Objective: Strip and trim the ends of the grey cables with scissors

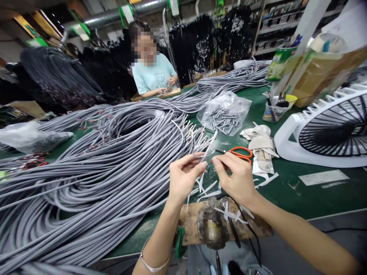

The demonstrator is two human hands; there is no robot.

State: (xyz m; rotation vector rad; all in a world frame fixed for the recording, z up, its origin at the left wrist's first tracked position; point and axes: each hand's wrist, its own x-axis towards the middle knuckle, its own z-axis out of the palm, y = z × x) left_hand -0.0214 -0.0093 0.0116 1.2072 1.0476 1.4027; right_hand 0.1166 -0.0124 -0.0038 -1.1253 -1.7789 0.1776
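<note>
My left hand [185,173] is closed in a pinch on a thin whitish strip [211,142], which sticks up past the fingertips. Just to its right, my right hand [233,173] has its thumb and fingers pressed together; whatever is in them is too small to make out. Pale stripped ends [192,131] of grey cables [134,168] lie beyond my left hand. Orange-handled scissors [242,153] rest behind my right hand. White scraps [208,189] are scattered below both hands, above a wooden board [187,225] that carries a crusted metal pot [213,231].
A clear bag of short grey pieces [225,118] lies behind the hands. Folded cloth [261,147] and a white fan [289,143] stand at right, near a small tool cup [273,112]. Across the green table [289,194], another person [155,74] sits working.
</note>
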